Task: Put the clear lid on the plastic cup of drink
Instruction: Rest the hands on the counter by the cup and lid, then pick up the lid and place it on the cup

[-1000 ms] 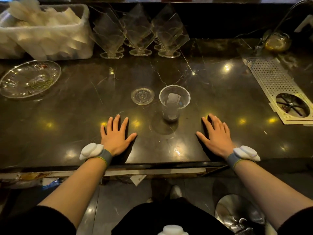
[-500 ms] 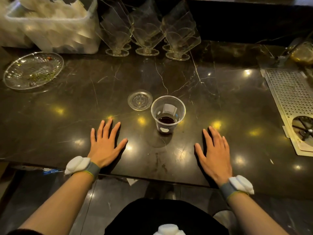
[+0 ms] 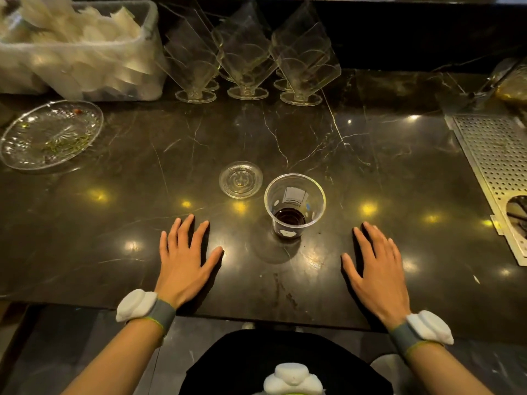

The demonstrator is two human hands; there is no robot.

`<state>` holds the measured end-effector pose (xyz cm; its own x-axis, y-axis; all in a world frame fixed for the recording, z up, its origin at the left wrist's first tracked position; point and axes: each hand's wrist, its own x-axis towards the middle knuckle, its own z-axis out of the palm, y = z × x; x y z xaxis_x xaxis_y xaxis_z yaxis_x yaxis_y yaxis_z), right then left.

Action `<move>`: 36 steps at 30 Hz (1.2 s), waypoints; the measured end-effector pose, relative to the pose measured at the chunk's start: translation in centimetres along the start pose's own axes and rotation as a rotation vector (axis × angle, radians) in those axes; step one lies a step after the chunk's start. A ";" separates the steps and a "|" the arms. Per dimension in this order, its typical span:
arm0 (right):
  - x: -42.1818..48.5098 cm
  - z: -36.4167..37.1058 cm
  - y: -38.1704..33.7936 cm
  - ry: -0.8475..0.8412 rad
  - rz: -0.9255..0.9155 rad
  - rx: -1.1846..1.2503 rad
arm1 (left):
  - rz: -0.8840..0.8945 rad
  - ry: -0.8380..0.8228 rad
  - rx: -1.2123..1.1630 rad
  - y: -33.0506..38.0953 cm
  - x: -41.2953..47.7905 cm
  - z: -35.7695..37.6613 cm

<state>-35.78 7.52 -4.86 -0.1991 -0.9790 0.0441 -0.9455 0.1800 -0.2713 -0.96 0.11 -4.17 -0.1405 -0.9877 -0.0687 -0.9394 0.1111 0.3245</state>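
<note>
Both hands, left hand (image 3: 185, 262) and right hand (image 3: 376, 267), are laid flat with fingers released, while the clear lid (image 3: 241, 179) lies just far-left of the plastic cup (image 3: 294, 205), which could be tipped and spilled by off-centre pressing.

Left hand (image 3: 184, 265) and right hand (image 3: 376, 269) lie flat, palms down, fingers spread, well apart, holding nothing.
</note>
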 end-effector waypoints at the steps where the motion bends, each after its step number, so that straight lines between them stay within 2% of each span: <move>1: -0.1 0.0 0.0 -0.002 -0.003 0.004 | 0.007 0.010 -0.010 0.0 0.2 -0.1; 9: -0.3 -0.3 -0.5 -0.016 -0.047 0.077 | 0.091 0.081 -0.036 0.9 3.1 -1.4; 13: 0.9 -0.7 -2.3 -0.051 -0.092 0.158 | 0.184 0.038 -0.015 3.1 6.9 -2.3; 16: 1.1 -0.1 -2.9 -0.071 -0.107 0.129 | 0.255 -0.014 0.060 3.9 8.4 -1.9; 26: 1.4 0.6 -3.1 -0.085 -0.066 0.057 | 0.154 -0.203 0.177 5.2 13.0 -2.8; 32: 1.8 0.8 -4.4 -0.116 -0.142 0.119 | 0.151 -0.290 0.187 6.2 14.1 -2.2; 36: 3.1 0.1 -5.0 -0.132 -0.182 0.231 | 0.180 -0.234 0.201 6.1 13.3 -2.0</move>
<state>-31.66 3.57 -3.45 0.0175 -0.9998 -0.0089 -0.8759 -0.0110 -0.4824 -7.93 -12.56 -1.25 -0.3552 -0.9010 -0.2493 -0.9326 0.3231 0.1609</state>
